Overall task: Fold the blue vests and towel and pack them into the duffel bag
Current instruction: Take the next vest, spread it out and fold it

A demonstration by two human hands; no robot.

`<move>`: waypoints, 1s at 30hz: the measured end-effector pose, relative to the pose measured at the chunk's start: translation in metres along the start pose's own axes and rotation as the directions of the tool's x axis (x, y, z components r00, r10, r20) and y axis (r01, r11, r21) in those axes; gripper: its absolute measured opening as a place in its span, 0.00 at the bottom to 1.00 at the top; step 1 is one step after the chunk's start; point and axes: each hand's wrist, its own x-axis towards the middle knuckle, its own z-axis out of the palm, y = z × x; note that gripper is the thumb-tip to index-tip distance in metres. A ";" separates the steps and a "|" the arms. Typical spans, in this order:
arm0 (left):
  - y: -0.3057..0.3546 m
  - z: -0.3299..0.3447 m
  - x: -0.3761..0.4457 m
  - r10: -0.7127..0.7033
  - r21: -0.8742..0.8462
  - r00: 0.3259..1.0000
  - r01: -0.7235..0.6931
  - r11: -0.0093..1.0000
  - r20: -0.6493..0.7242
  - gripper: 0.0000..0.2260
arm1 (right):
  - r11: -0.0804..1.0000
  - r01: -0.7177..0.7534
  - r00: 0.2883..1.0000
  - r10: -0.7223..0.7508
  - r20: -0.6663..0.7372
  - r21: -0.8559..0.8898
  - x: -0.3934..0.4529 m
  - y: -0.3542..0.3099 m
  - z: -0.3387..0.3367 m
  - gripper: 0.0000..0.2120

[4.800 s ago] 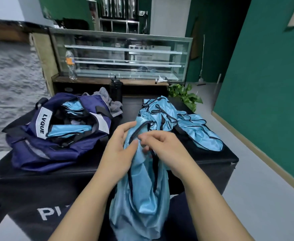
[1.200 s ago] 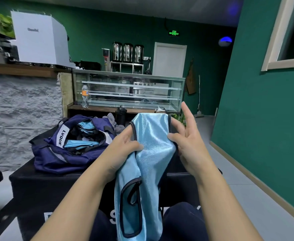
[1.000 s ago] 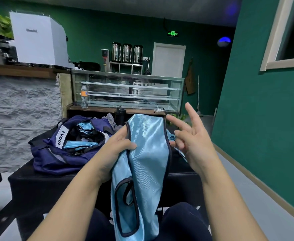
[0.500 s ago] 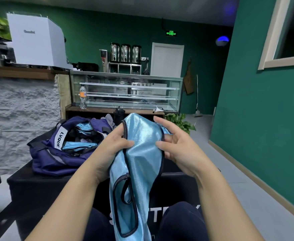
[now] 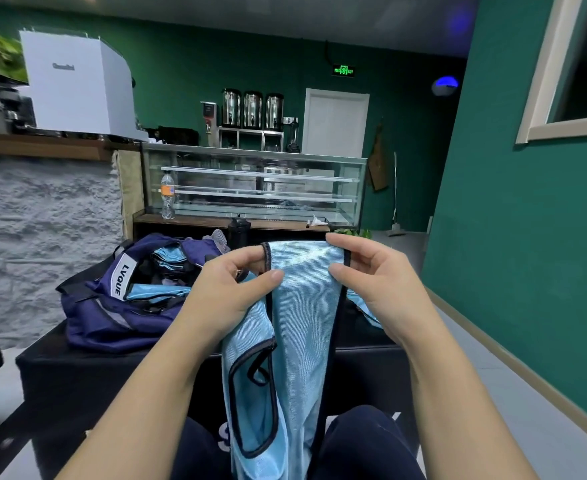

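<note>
Black table (image 5: 77,372) carries navy duffel bag (image 5: 112,317) at left, unzipped, light-blue fabric inside. Blue vest (image 5: 302,327) held up in front of table, long axis vertical, top strap edge up, body hanging down between the knees. Left hand (image 5: 229,292) pinches top left edge, thumb in front. Right hand (image 5: 375,282) pinches top right edge, fingers curled. More blue vests (image 5: 365,306) on table behind right hand.

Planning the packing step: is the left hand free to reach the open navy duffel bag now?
Probably not yet: the left hand is pinching the light blue vest. The bag lies unobstructed beside it.
</note>
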 end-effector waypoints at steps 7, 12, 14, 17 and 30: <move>0.004 0.000 -0.001 -0.061 -0.017 0.997 0.060 0.998 -0.052 0.09 | 0.982 0.074 0.997 -0.076 -0.007 -0.175 -0.002 -0.005 -0.002 0.14; 0.002 -0.001 -0.004 -0.050 -0.031 0.991 0.054 0.998 0.121 0.13 | 0.994 0.060 0.997 -0.057 0.042 -0.087 -0.001 0.000 -0.002 0.18; 0.003 -0.002 -0.004 -0.049 0.020 0.987 0.047 0.999 0.155 0.19 | 0.995 0.059 0.992 -0.050 0.119 -0.078 -0.002 0.002 -0.002 0.25; 0.005 -0.003 -0.003 -0.037 0.043 0.989 0.031 0.999 0.144 0.17 | 0.989 0.040 0.984 -0.014 0.179 -0.142 -0.003 0.005 -0.002 0.30; -0.001 -0.007 0.001 0.115 0.490 0.993 -0.110 0.865 0.019 0.09 | 0.887 0.002 0.998 0.029 0.060 -0.462 -0.003 0.002 0.004 0.13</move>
